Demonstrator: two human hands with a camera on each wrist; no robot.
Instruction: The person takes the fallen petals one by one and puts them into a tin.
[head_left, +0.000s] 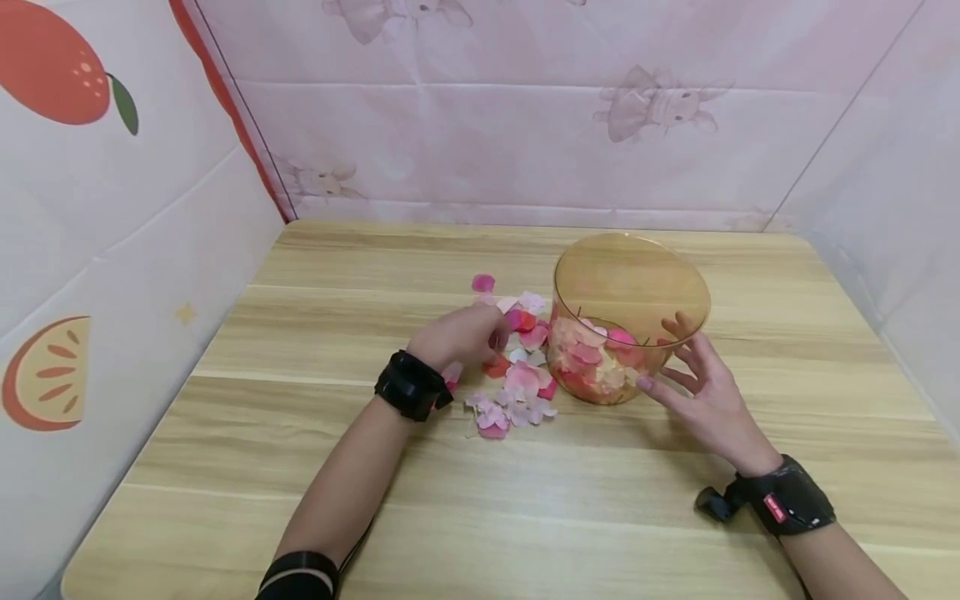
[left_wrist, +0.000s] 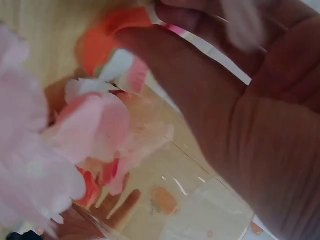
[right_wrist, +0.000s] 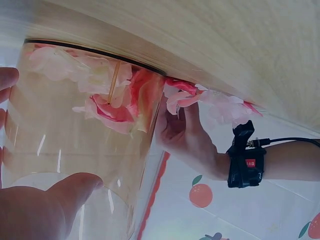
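Head view: my left hand (head_left: 459, 335) curls its fingers over the loose petals (head_left: 517, 387) scattered on the wooden table (head_left: 525, 517), just left of the amber container (head_left: 628, 317), while my right hand (head_left: 701, 387) spreads against its right side. Left wrist view: my fingers (left_wrist: 200, 85) bend round an orange petal (left_wrist: 107, 40). Right wrist view: my thumb (right_wrist: 65, 192) presses the container's clear wall, with petals inside.

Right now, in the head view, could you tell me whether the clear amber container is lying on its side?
No, the amber container stands upright on the wooden table, its open rim up and petals at its bottom.
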